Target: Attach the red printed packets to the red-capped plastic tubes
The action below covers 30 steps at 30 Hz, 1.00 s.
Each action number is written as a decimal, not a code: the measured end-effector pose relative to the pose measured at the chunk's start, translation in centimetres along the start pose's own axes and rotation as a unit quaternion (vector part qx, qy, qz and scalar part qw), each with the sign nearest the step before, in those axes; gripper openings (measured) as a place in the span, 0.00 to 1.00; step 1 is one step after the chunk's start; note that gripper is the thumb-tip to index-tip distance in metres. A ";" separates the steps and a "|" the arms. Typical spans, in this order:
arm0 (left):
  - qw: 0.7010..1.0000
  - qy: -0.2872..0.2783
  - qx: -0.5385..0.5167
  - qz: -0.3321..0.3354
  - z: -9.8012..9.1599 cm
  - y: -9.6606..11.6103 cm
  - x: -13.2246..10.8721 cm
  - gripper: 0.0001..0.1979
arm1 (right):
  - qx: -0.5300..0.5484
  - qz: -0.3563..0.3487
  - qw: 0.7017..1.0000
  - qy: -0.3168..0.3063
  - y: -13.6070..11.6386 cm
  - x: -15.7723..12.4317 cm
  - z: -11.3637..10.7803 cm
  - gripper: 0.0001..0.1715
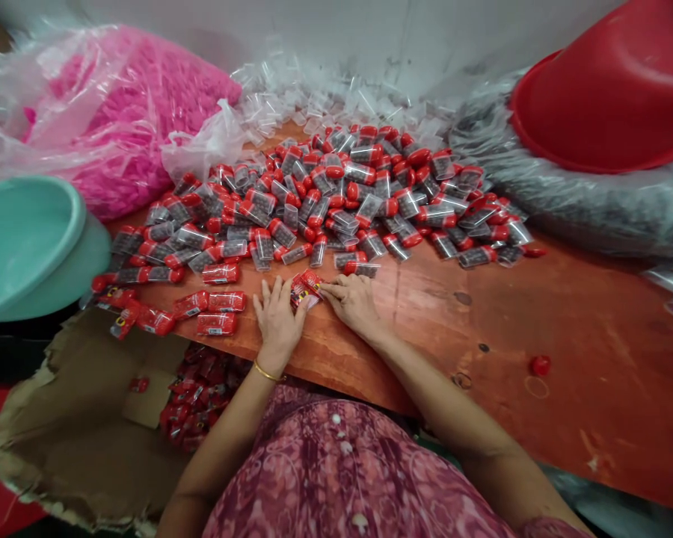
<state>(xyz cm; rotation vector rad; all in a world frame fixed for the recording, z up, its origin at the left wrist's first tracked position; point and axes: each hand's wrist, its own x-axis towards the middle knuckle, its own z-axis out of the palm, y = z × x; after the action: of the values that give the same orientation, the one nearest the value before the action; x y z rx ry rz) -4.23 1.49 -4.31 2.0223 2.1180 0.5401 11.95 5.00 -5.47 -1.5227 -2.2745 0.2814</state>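
Observation:
My left hand [278, 312] lies on the wooden table with its fingers spread, its thumb side against a small red printed wrapper [301, 291]. From the other side, my right hand [352, 300] pinches that wrapper between thumb and fingers; whether anything is inside it is hard to make out. Just beyond my hands lies a large heap of clear containers with red caps [342, 194], many with dark contents. Left of my left hand, several red-wrapped packs [216, 323] with barcode labels rest near the table's edge.
A cardboard box [84, 418] below the edge holds more red packs. A teal basin [31, 246] and a bag of pink pieces [128, 104] stand left. At right, a red tub [606, 97] rests on a plastic bag [583, 202]. A red cap [540, 365] lies on the table.

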 end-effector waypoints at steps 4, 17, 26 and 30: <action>1.000 0.018 0.004 0.004 0.1 -0.1 0.1 0.27 | -0.037 0.014 0.999 0.005 0.1 0.0 -0.3 0.18; 0.999 0.033 -0.004 0.006 -1.5 -0.9 0.9 0.28 | 0.008 0.029 0.998 0.046 0.4 -0.2 -0.3 0.16; 0.906 -0.024 -0.416 -0.079 -2.3 2.7 1.0 0.17 | 0.105 0.015 0.987 0.122 -1.5 -1.6 -2.7 0.16; 0.836 -0.013 -0.530 -0.142 -1.4 3.5 1.5 0.15 | 0.365 0.108 0.916 0.130 -2.5 -1.7 -1.9 0.23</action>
<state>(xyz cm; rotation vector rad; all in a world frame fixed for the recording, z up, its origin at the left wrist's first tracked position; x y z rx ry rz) -1.61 2.88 -1.59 1.0442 1.4551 1.2444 11.24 2.38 -3.13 -1.2924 -1.5243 0.8284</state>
